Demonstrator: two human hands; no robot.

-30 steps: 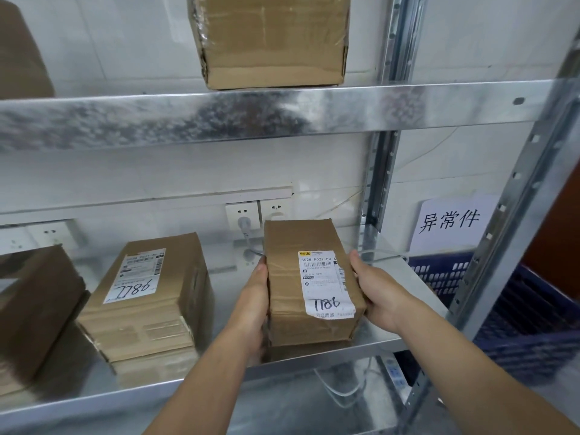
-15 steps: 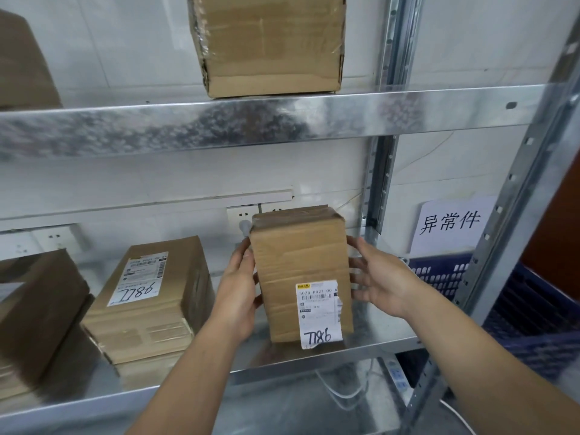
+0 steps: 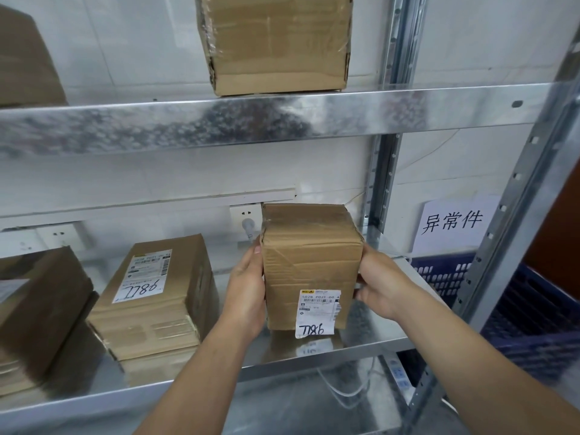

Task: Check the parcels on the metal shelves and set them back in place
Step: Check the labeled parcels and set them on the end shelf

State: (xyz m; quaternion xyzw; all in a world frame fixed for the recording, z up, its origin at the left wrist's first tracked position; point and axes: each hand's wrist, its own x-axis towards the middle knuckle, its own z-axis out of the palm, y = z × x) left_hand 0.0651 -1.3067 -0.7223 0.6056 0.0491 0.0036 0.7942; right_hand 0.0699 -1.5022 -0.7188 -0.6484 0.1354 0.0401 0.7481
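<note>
2 bare forearms reach up from the bottom edge toward the lower shelf [image 3: 370, 342]. The left hand [image 3: 246, 296] lies palm-in against the left side of an upright brown parcel [image 3: 310, 262], its thumb running up the front-left edge and its fingers out of sight behind. The right hand [image 3: 381, 284] clasps the opposite side, thumb on the front-right edge and fingers wrapped round the back. So both hands hold the parcel between them.

It stands near the shelf's front edge, toward the right end. I cannot tell whether its base bears on the metal. A white label [image 3: 318, 312] low on its front face carries handwritten digits, upside down.

To the left, mid-shelf, a flat labelled parcel [image 3: 157, 296] lies well apart from the held one, and another brown box [image 3: 37, 302] sits at the left edge, just beside it.

Behind are wall sockets [image 3: 246, 215] and, right of the rear post, a paper sign [image 3: 455, 224] above a blue crate [image 3: 533, 309]. On the upper shelf [image 3: 251, 120] rests a taped carton [image 3: 276, 42].
</note>
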